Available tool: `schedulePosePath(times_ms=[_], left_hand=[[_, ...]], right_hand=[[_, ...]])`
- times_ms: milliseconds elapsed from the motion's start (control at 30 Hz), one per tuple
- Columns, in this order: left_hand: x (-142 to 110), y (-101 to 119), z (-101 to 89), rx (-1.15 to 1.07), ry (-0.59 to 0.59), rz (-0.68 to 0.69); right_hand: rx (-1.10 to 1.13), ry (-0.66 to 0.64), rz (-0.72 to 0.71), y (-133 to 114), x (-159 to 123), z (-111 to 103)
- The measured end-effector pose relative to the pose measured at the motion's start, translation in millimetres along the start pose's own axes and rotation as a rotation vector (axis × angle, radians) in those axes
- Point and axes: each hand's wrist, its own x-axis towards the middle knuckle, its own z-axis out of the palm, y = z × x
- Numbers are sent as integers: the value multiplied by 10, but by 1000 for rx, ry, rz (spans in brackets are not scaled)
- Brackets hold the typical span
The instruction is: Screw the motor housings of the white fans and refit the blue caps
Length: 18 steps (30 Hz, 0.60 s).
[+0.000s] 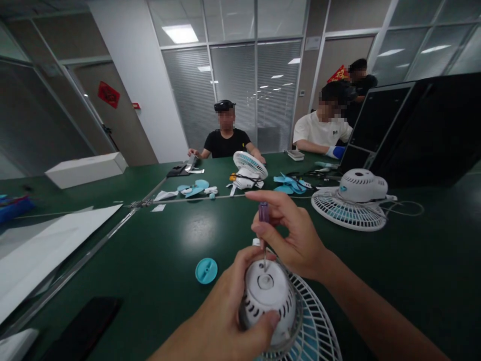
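My left hand (240,306) is wrapped round the white motor housing (272,288) of a small fan that lies with its grille (319,321) down on the table. Blue blades show through the grille. Above the housing, my right hand (295,233) pinches a screwdriver (264,213) with a purple handle. Its shaft points straight down, and the tip meets the top of the housing beside a small hole; whether it sits in a screw is too small to tell. A round turquoise cap (206,271) rests on the table left of the housing.
Another white fan (353,200) lies face down at right, near a large black panel (424,125). Blue blades (193,188) and a third fan (248,170) are at the far side, where two people sit. At left are white sheets (56,245) and a dark object (84,326).
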Motion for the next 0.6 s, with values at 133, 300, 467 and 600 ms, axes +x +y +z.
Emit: schedulePosePath(times_ms=[133,300,467,600], left_hand=[[-19,11,67,39,45,56],[4,-24,101,95,69,112],[27,-34,71,145,57,128],[26,-18,61,158,40,99]], right_hand=[[-58,72,-65,-34,-50,9],[-161,115,-121,-52,-70,18],[-138,137,-92,-1,-74,15],[-118,122,-66,23,-66,12]])
